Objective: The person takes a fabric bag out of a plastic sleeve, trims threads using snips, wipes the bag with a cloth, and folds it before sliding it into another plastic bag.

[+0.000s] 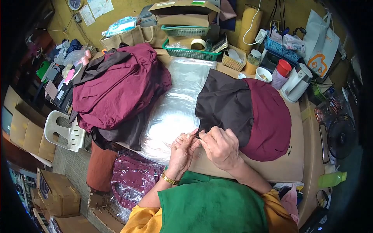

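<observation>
While the left hand (182, 152) and right hand (222, 149) pinch a small dark piece (197, 136), its kind unclear | it is at the maroon-and-black cloth's (229, 108) near corner | this cloth lies on the bench (252, 171)

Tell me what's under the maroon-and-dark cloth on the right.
Brown cardboard shows beyond the right edge of the maroon-and-dark cloth. Clear plastic reaches the cloth's left edge, but whether it runs beneath is hidden. Whatever lies under the middle is covered.
</observation>
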Action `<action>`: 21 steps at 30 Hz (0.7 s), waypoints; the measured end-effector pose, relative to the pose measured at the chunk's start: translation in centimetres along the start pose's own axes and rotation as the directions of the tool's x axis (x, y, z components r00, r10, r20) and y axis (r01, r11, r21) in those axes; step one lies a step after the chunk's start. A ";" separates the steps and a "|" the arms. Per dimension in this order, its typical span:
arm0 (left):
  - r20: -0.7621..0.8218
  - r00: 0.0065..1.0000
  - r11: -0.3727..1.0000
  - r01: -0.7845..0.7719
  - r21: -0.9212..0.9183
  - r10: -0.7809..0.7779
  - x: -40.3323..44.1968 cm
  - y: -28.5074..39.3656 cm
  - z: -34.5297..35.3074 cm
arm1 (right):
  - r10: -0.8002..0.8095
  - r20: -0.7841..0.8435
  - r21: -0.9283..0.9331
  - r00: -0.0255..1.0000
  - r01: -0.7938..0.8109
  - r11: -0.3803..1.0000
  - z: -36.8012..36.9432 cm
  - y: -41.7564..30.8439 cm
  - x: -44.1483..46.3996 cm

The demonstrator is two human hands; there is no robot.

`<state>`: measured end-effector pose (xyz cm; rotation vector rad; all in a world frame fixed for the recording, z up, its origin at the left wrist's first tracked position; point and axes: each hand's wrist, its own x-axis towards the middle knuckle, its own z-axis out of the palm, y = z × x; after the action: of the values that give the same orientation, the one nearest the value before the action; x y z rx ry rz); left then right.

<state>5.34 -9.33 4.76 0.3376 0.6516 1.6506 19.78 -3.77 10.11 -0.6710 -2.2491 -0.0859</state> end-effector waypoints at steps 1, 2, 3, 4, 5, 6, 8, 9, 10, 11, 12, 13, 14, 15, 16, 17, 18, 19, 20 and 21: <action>-0.012 0.999 0.999 -0.032 0.037 0.032 -0.2 0.1 0.6 | -0.034 -0.015 -0.044 0.999 0.033 0.998 0.1 0.0 0.1; -0.012 0.999 0.999 -0.033 0.036 0.033 -0.1 0.0 0.3 | -0.035 -0.015 -0.044 0.999 0.034 0.998 0.0 -0.1 0.1; 0.006 0.999 0.996 -0.045 0.074 0.045 0.0 -0.2 -0.2 | -0.043 -0.018 -0.064 0.999 0.042 0.997 -0.1 -0.3 0.2; 0.025 0.998 0.992 -0.059 0.111 0.056 -0.1 -0.4 -0.5 | -0.051 -0.021 -0.083 0.998 0.049 0.995 -0.1 -0.3 0.2; 0.025 0.998 0.992 -0.059 0.111 0.057 -0.3 -0.4 -0.6 | -0.051 -0.021 -0.083 0.998 0.049 0.995 -0.1 -0.4 0.2; 0.042 0.998 0.995 -0.057 0.087 0.054 -0.5 -0.5 -0.4 | -0.026 -0.009 -0.019 1.000 0.026 0.999 -0.1 -0.3 0.0; 0.058 0.997 0.997 -0.054 0.061 0.051 -1.4 -0.1 0.2 | -0.002 0.005 0.044 1.000 0.002 0.999 0.0 0.1 -0.2; 0.015 0.999 0.986 -0.041 0.161 0.039 -2.1 0.4 0.9 | 0.155 0.007 0.227 0.988 -0.153 0.962 0.1 0.7 -0.2; -0.031 0.999 0.965 -0.023 0.259 0.032 -2.7 0.7 1.0 | 0.307 0.038 0.399 0.951 -0.296 0.868 0.4 1.4 -0.3; -0.033 0.999 0.966 -0.022 0.259 0.031 -2.4 0.7 -0.9 | 0.477 0.095 0.461 0.874 -0.463 0.757 1.1 2.3 -0.3; 0.084 0.992 0.982 0.073 0.174 -0.089 -1.4 0.5 -4.4 | 0.514 0.087 0.408 0.854 -0.501 0.763 2.6 4.0 -1.2; 0.146 0.979 0.984 0.122 0.133 -0.141 -0.5 0.1 -6.0 | 0.523 0.052 0.366 0.851 -0.504 0.782 3.8 4.9 -2.2; 0.207 0.959 0.980 0.176 0.098 -0.193 0.3 -0.3 -7.7 | 0.528 0.014 0.325 0.849 -0.504 0.800 5.0 5.6 -2.9; 0.106 0.963 0.911 0.194 0.365 -0.247 1.4 -0.4 -8.2 | 0.526 0.015 0.328 0.850 -0.501 0.801 6.3 6.1 -3.9; 0.060 0.987 0.900 0.112 0.421 -0.151 1.9 -0.9 -6.9 | 0.593 0.154 0.388 0.790 -0.601 0.699 7.3 6.2 -5.0; 0.013 0.999 0.873 0.038 0.486 -0.051 2.4 -1.4 -5.7 | 0.636 0.296 0.424 0.712 -0.695 0.581 7.9 6.4 -6.1; -0.033 0.998 0.832 -0.021 0.554 0.047 2.9 -1.9 -4.5 | 0.638 0.298 0.422 0.710 -0.697 0.579 7.8 6.2 -6.4; 0.066 0.998 0.723 -0.028 0.690 -0.025 3.1 -1.6 -5.1 | 0.615 0.289 0.440 0.733 -0.672 0.595 7.7 6.1 -6.7; 0.152 0.982 0.594 -0.056 0.803 -0.113 3.3 -1.0 -5.6 | 0.593 0.278 0.457 0.756 -0.647 0.610 7.6 6.1 -6.9; 0.089 0.982 0.547 0.018 0.837 -0.168 3.4 0.3 -5.6 | 0.583 0.273 0.500 0.765 -0.630 0.594 7.4 6.5 -7.1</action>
<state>1.30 -7.33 -0.03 1.1042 1.3017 1.0727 22.05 0.58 -0.97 -1.0703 -1.8326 0.9440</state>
